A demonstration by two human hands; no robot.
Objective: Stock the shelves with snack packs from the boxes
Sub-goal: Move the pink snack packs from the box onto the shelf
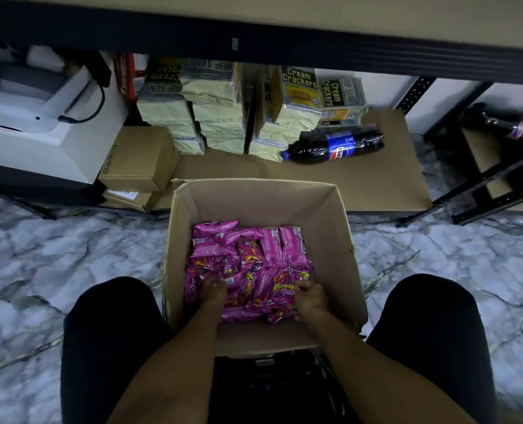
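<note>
Both hands reach into the open cardboard box (263, 203) on the marble floor (70, 255). The right hand (310, 299) has its grip curled around a pink snack pack (284, 293); the left hand (212, 290) presses into the pile, its grip too blurred to tell. Beyond, cream cracker packs (220, 117) and a Pepsi bottle (333, 148) sit on the bottom shelf (376, 179).

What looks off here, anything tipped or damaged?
Two things. A Pepsi bottle lies on its side on the bottom shelf, beside the cracker packs. The box has a torn edge at its near right corner. Both hands, left and right, are in the snack packs.
</note>
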